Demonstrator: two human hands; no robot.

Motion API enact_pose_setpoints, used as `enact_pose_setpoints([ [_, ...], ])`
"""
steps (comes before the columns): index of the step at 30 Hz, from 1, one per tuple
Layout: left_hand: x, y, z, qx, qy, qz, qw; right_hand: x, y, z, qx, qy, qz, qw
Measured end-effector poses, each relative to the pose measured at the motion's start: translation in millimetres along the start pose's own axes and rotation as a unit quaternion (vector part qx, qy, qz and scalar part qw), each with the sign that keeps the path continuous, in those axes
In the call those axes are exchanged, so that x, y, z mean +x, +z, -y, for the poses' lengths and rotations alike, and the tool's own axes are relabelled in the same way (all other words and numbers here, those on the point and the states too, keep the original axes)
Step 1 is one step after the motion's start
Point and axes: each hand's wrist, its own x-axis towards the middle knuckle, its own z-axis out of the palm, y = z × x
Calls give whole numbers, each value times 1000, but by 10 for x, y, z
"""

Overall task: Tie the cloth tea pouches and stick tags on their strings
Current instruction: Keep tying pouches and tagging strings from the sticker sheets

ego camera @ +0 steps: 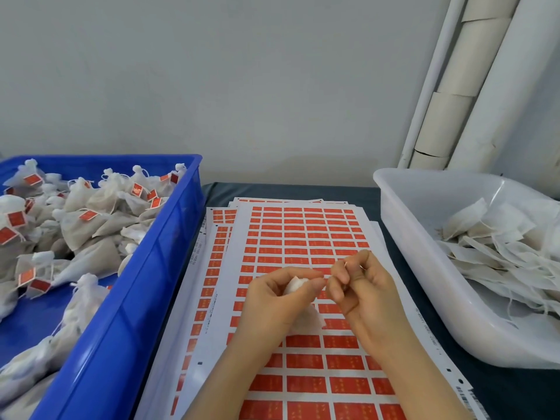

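My left hand [272, 301] grips a white cloth tea pouch [306, 310] by its gathered neck, just above the sheets of red tag stickers [303, 237]. My right hand [360, 286] is close beside it, fingers curled, pinching the pouch's thin string near the neck. The string itself is barely visible between the fingertips. The pouch's lower body hangs below my left palm, partly hidden by both hands.
A blue crate [145, 283] on the left holds several tied pouches with red tags. A white tub [424, 268] on the right holds flat untied pouches. White pipes [472, 86] lean in the right corner. A grey wall stands behind the dark table.
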Motion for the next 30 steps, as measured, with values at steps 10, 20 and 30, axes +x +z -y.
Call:
enact_pose_setpoints([
  [10,47,77,23,-11,-8,-33,999,56,-39,-12,-34,-34,-64,997],
  [20,59,-16,126,32,91,-11,995,58,-20,-260,-441,-123,21,889],
  [30,27,28,245,280,150,-79,945,19,-1,-187,-464,-227,-61,854],
])
